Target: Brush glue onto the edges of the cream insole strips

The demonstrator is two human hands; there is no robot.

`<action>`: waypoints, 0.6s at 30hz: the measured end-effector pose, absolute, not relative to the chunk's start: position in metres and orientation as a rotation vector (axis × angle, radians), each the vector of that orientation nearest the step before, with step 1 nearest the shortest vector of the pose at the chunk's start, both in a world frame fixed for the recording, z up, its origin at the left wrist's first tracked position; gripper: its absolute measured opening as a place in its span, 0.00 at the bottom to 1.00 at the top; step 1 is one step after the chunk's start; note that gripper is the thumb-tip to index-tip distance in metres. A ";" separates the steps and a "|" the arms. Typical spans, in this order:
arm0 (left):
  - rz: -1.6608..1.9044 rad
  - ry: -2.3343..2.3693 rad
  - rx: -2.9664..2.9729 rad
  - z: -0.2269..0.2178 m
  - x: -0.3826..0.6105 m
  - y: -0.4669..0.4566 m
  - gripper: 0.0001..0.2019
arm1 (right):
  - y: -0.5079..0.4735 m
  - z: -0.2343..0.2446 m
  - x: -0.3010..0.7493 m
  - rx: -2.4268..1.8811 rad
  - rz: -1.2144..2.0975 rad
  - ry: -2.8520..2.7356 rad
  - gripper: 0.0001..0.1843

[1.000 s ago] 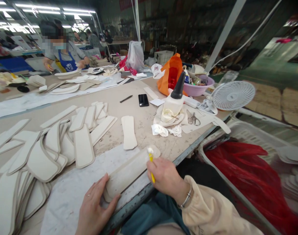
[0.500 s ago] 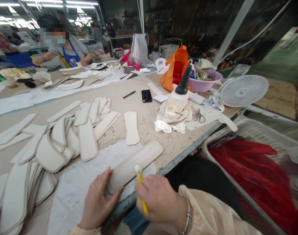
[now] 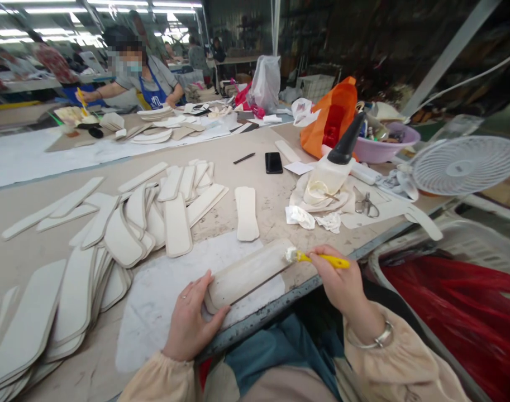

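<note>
A: Where's the long pale panel (image 3: 250,273)?
B: At the near edge of the counter (image 3: 225,167), mid-scene, on a white sheet (image 3: 149,307). It lies at a slant, its left end nearer and its right end farther.
A: And the left hand (image 3: 191,318)?
B: Spread, thumb well apart from the fingers, resting around the panel's left end. One finger wears a ring (image 3: 184,296).
A: What about the right hand (image 3: 338,285)?
B: Pinching the handle of a yellow brush (image 3: 303,257) between thumb and fingers. The bristles carry something white and sit at the panel's right end; I can't tell whether they touch it.
A: What's to the left?
B: A heap of pale pieces (image 3: 124,240), rounded at the corners and overlapping. A small stack (image 3: 247,215) lies apart from them, just beyond the panel.
A: And farther right?
B: Crumpled tissues (image 3: 300,218) near a white container (image 3: 332,174) with a black neck, and scissors (image 3: 366,205) beside it. Left of those are a dark phone (image 3: 273,162) and a black pen (image 3: 244,158). Beyond are an orange bag (image 3: 317,139), a purple basin (image 3: 376,151) of odds and ends, and a white fan (image 3: 464,166).
A: Anyone else?
B: Far left, a co-worker (image 3: 156,89) in a blue apron holds a yellow tool (image 3: 82,99).
</note>
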State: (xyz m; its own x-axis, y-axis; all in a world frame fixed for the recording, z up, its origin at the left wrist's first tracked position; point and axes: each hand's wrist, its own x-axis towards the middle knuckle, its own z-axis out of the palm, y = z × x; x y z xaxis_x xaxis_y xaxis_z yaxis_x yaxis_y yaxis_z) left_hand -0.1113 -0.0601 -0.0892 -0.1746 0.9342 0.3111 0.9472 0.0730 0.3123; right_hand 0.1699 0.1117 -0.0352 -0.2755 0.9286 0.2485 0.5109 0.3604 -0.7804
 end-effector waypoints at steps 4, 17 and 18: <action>-0.743 -2.366 -1.998 -0.084 -0.108 -0.061 0.42 | 0.080 -0.032 0.141 -0.991 0.479 -2.260 0.08; -0.829 -2.432 -1.978 -0.084 -0.106 -0.061 0.44 | 0.059 -0.040 0.092 -0.825 1.442 -1.948 0.09; -0.822 -2.432 -1.980 -0.084 -0.106 -0.061 0.44 | 0.061 -0.042 0.094 -0.886 1.431 -1.894 0.09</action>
